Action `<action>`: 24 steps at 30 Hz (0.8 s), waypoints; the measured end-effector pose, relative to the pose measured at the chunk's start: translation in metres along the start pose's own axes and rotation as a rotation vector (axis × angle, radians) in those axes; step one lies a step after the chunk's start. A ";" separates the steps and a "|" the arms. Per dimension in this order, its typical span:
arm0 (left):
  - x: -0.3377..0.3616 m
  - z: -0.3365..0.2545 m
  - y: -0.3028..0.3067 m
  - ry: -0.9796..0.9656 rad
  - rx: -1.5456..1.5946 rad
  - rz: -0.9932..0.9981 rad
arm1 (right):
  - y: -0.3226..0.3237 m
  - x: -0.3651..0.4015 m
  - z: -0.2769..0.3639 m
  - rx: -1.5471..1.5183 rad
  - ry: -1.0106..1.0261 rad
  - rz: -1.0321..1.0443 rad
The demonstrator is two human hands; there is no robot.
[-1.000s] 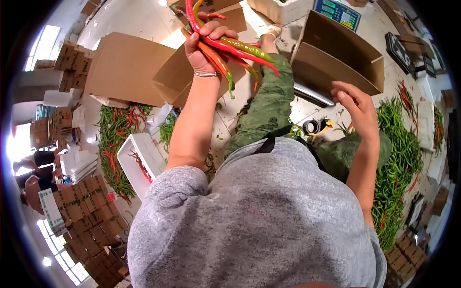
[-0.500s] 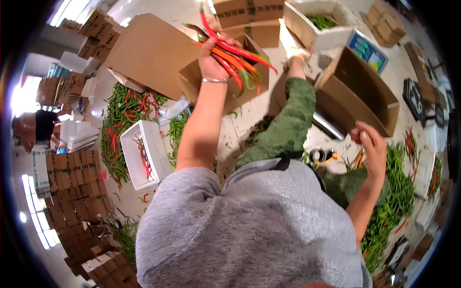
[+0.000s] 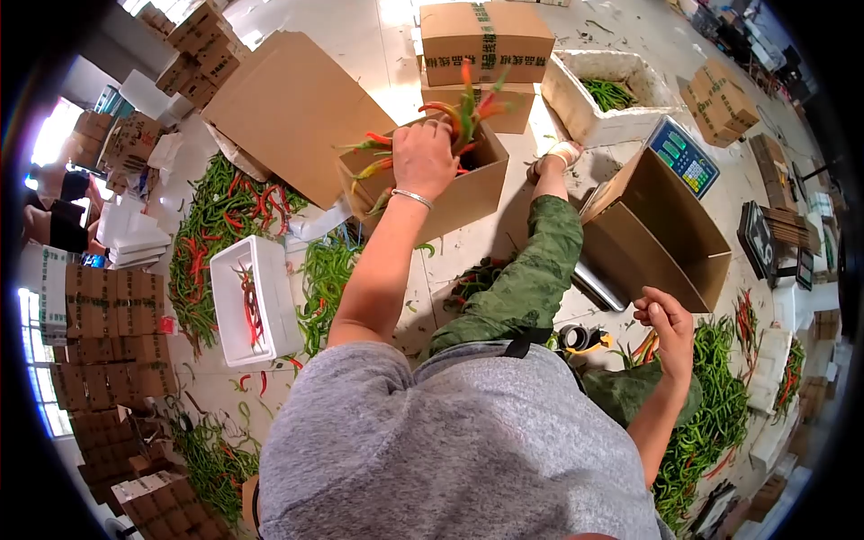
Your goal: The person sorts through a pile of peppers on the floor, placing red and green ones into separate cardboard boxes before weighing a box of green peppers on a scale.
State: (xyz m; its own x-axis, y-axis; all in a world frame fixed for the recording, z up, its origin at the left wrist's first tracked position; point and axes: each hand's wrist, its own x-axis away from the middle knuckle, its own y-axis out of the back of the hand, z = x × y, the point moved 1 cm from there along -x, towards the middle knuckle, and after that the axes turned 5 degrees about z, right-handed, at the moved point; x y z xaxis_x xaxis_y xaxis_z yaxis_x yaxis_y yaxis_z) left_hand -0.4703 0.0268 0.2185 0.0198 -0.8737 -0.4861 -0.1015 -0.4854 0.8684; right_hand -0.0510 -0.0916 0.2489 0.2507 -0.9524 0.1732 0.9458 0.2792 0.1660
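My left hand (image 3: 425,160), with a bracelet at the wrist, is closed around a bunch of red, orange and green chili peppers (image 3: 467,112). It reaches over an open cardboard box (image 3: 477,184), and some pepper ends stick out on both sides of the fingers. The box's interior is mostly hidden by the hand. Off to the right, my right hand (image 3: 666,328) hangs in the air beside my knee, fingers loosely bent, thumb apart, nothing visible in it. Closest to it are a second open cardboard box (image 3: 661,256) and a tape dispenser (image 3: 580,339).
Chili heaps lie left (image 3: 193,270) and right (image 3: 711,414). A white foam box (image 3: 288,306) holds a few red chilies; another foam box (image 3: 576,117) holds green ones. A scale (image 3: 682,155) stands behind the right box. A closed carton (image 3: 486,40) stands farther back.
My left hand has lowered the chili bunch from above the box to its opening and turned back-of-hand up. My right hand has dropped slightly in the view, and the camera view has shifted.
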 end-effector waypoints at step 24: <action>-0.053 0.082 -0.008 0.025 -0.193 0.258 | 0.010 0.013 -0.008 0.075 -0.140 -0.110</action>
State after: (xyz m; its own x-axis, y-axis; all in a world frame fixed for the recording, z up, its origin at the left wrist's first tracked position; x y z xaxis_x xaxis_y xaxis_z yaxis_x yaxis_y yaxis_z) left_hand -0.5517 0.0791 0.2293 0.0427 -0.9680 -0.2473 0.0837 -0.2432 0.9664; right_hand -0.0365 -0.1021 0.2455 0.1104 -0.9530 0.2823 0.9467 0.1873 0.2622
